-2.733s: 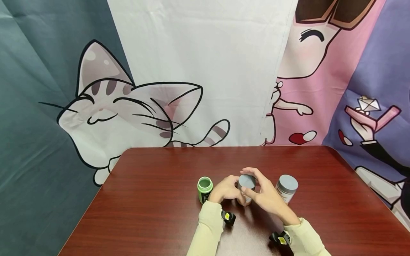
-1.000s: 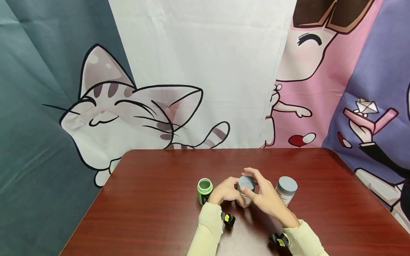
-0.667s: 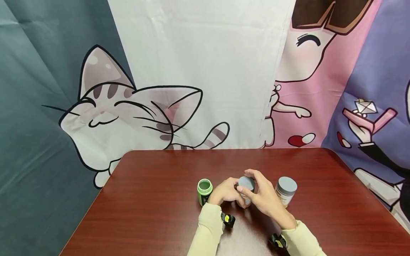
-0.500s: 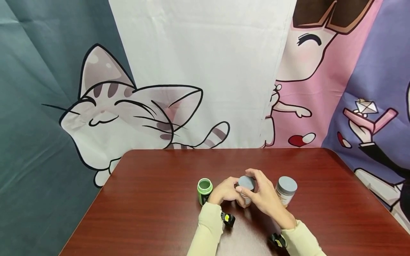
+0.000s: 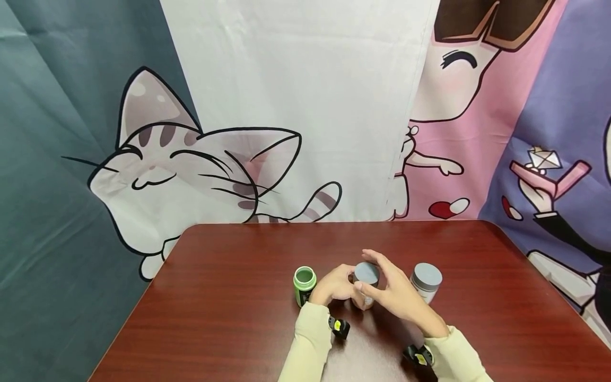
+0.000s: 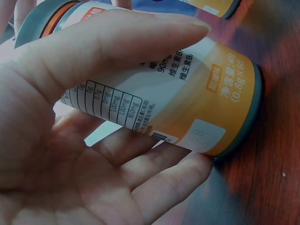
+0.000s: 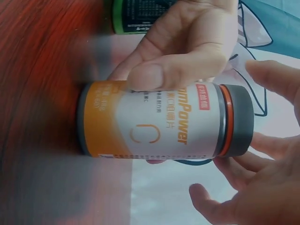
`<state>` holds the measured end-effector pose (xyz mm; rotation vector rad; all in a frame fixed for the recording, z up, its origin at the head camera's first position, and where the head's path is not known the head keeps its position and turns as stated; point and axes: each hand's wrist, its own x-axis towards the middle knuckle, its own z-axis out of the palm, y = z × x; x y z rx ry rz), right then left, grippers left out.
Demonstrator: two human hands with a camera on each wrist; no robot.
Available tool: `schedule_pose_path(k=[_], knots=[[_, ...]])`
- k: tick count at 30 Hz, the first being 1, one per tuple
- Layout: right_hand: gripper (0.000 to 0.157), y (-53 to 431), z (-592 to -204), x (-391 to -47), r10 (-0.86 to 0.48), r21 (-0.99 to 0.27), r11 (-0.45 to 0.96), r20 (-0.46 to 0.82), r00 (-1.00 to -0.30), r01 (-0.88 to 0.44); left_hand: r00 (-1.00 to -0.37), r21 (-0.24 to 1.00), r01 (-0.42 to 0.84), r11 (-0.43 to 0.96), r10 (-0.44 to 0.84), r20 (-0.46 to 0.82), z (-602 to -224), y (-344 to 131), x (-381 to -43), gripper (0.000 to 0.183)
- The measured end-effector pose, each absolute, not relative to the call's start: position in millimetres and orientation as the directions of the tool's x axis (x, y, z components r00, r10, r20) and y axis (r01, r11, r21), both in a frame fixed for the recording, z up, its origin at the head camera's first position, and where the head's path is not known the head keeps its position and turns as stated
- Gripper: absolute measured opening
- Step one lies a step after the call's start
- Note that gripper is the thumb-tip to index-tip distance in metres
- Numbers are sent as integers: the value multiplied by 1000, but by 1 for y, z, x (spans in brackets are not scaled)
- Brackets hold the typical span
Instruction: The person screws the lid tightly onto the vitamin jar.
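Observation:
My left hand (image 5: pixel 338 286) grips a white and orange vitamin C tablet bottle (image 7: pixel 154 122) around its body, thumb on the near side and fingers on the other. The bottle's base sits on the table, and its grey lid (image 5: pixel 366 272) is on, with an orange ring below it in the right wrist view. Around the lid, my right hand (image 5: pixel 398 294) is spread. Its thumb (image 7: pixel 269 77) stands apart from the lid, while other fingers lie close to or behind it; whether they touch cannot be told.
Left of the hands stands a green bottle (image 5: pixel 304 286) with its mouth uncovered. A second grey-lidded white bottle (image 5: pixel 427 278) stands to the right, partly behind the right hand. Everything rests on a reddish-brown wooden table (image 5: pixel 215 297), with a cartoon cloth (image 5: pixel 310 79) hanging behind.
My right hand's fingers and thumb have spread away from the lid after lying closer around it half a second ago. The left hand and bottle have stayed in place.

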<state>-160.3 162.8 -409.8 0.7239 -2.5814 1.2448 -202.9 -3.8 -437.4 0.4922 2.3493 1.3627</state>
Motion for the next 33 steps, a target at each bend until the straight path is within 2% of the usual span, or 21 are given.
schedule_pose_path(k=[10, 20, 27, 33], knots=[[63, 167, -408, -158, -420, -677, 499, 358, -834, -541, -880, 889, 89, 449, 454, -142, -439, -2, -201, 42], [54, 166, -412, -164, -348, -632, 546, 426, -835, -550, -878, 894, 107, 436, 463, -121, -438, -2, -201, 41], [58, 163, -414, -165, -297, -568, 604, 491, -819, -559, -877, 887, 115, 448, 465, -121, -437, -3, -203, 40], [58, 160, -413, -163, -281, -560, 623, 491, -824, -546, -869, 885, 119, 450, 478, -126, -437, -4, -204, 39]])
